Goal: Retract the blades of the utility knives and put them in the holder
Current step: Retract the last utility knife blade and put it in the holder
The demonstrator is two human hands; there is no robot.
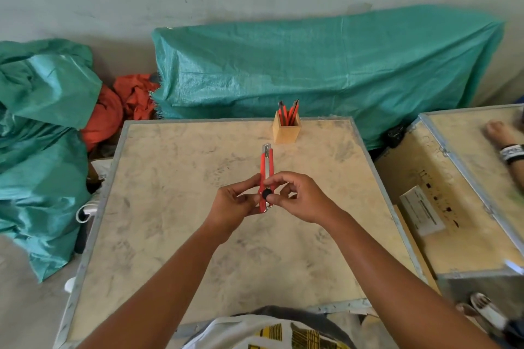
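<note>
A red utility knife (267, 163) points away from me above the middle of the table, its metal tip toward the holder. My left hand (236, 201) grips its near end from the left. My right hand (300, 197) pinches the same end from the right, thumb and forefinger by the black round knob (266, 194). Only a short metal tip shows at the far end. At the table's far edge stands a small wooden holder (285, 131) with several red knives (289, 113) upright in it.
The work surface is a plywood crate top (170, 207) with metal edging. A second crate (459, 207) stands to the right, another person's arm (507, 144) resting on it. Green tarps (312, 65) and orange cloth (124, 105) lie behind and to the left.
</note>
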